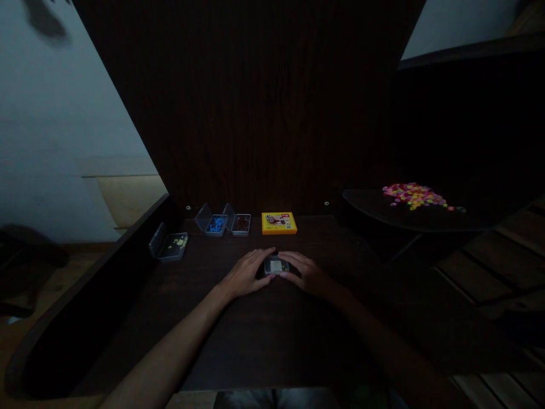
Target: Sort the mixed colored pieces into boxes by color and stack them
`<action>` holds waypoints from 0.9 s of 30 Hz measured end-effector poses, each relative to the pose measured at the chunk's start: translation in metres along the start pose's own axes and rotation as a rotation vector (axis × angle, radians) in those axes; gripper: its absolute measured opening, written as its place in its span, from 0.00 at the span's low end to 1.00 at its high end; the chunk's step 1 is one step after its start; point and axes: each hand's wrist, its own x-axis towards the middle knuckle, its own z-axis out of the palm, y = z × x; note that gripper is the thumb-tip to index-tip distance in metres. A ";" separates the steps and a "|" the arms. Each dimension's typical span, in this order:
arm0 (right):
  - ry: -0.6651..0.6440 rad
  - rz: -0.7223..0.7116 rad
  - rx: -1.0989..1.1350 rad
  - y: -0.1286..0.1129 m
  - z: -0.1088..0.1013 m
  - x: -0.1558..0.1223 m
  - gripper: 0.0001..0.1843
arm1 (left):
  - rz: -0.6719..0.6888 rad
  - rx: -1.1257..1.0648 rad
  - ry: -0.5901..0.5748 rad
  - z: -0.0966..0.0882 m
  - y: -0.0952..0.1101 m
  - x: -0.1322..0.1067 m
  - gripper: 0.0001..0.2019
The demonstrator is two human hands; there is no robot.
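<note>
A small clear plastic box point(276, 266) with a pale label on its top lies on the dark desk in front of me. A few small yellowish pieces show near its right side. My left hand point(249, 272) grips the box from the left, thumb at the near edge and fingers at the far edge. From the right, my right hand point(307, 274) holds it the same way. The box looks closed, though the fingers cover its ends.
Beyond the hands lies a yellow box point(279, 223) with a printed lid. To its left are open clear boxes with brown pieces point(241, 223), blue pieces point(216, 225) and pale yellow pieces point(177, 243). A pile of colourful small pieces point(415, 195) rests on the right-hand shelf point(361, 200).
</note>
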 end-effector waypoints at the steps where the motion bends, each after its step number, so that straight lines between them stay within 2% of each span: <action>1: 0.000 0.001 -0.001 0.000 0.000 0.000 0.24 | -0.002 0.002 0.001 0.000 0.000 0.000 0.32; 7: -0.012 0.019 -0.003 0.001 0.000 0.000 0.23 | -0.016 0.016 -0.002 0.000 0.002 -0.001 0.36; 27: -0.039 0.013 -0.023 -0.003 -0.003 0.000 0.23 | 0.004 0.002 -0.015 -0.001 0.003 0.000 0.35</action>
